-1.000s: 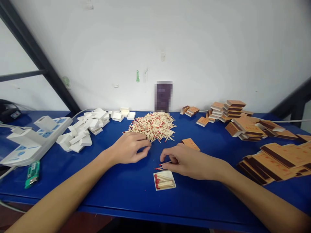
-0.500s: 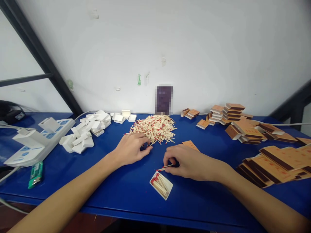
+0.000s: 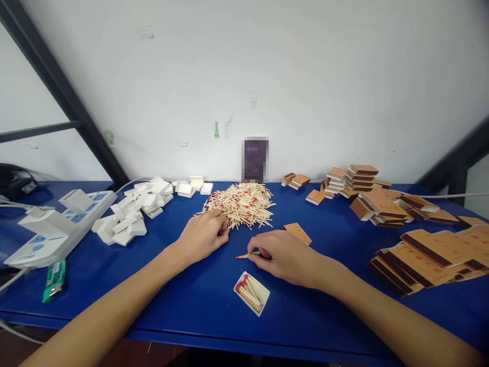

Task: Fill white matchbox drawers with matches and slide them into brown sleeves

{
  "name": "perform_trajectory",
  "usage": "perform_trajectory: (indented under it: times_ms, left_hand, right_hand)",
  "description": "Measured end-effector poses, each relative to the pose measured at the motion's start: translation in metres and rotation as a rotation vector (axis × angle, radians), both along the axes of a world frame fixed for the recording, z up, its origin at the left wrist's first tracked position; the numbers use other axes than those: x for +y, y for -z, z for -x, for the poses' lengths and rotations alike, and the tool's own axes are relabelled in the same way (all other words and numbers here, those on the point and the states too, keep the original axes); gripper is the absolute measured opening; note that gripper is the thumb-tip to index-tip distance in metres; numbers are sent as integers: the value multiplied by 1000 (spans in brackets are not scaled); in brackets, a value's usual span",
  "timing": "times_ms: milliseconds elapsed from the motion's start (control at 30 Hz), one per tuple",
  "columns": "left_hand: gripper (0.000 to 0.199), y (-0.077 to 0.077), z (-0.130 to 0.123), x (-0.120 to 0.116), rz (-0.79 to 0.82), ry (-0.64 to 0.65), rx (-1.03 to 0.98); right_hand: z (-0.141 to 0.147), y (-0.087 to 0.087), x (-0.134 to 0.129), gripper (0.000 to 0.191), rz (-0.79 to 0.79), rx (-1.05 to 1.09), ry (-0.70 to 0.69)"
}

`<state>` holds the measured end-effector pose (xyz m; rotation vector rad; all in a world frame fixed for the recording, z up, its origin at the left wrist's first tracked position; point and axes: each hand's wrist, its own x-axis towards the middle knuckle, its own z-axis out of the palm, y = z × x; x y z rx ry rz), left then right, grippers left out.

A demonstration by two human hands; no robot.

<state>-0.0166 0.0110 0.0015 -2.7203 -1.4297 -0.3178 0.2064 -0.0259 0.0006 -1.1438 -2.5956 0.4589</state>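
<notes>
My right hand point(image 3: 286, 257) is closed in a pinch around matches point(image 3: 242, 256), whose red heads stick out to the left past the fingertips. Below it lies a white matchbox tray point(image 3: 263, 303), partly filled with red-headed matches point(image 3: 249, 293). My left hand point(image 3: 204, 235) rests against the near left edge of a large heap of loose matches point(image 3: 244, 204). Its fingers are curled with the thumb drawn in, and whatever they hold is hidden. Just behind my right hand an orange matchbox sleeve point(image 3: 298, 233) lies flat, partly covered by the hand.
White empty trays point(image 3: 133, 214) are piled at the left, beside a power strip point(image 3: 72, 227) and a green packet point(image 3: 54, 280). Orange matchbox sleeves point(image 3: 382, 204) stand stacked at the right, with flattened ones point(image 3: 431, 255) nearer. A wall point(image 3: 324, 92) closes the blue table's point(image 3: 183, 316) back.
My right hand has moved a little left and up, away from the tray, with the matches in it. My left thumb has drawn closer to the fingers.
</notes>
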Motion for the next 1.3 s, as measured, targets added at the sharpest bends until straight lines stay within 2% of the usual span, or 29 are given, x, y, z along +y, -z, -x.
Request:
perform_trajectory:
  times_ms: [267,400,467,600,700,900,1033,1300]
  left_hand:
    - [19,-6,4,0,-18,97,0]
    - [19,-4,-1,-5,0,239,-55]
    - [21,-3,-5,-8,6,295,-68]
    - [25,-2,-9,-10,-26,230,-124]
    - [24,-3,-6,-6,-18,186,-144]
    - [22,3,-5,-4,36,266,-90]
    - [21,5,-7,-6,76,332,-86]
    - [17,0,-11,-17,215,451,-132]
  right_hand:
    - [-4,0,3,13,-1,24,-56]
    - [-2,-3,0,12,-15,25,-66]
    - [-3,-5,0,12,-50,23,-21]
    - [-9,-10,2,9,-185,-72,100]
    - [-14,-12,3,8,-237,-183,135]
    - [-19,-11,4,10,-185,-264,106]
    - [-18,-8,6,15,-186,-288,145]
    - [-16,-2,12,12,-127,-210,186]
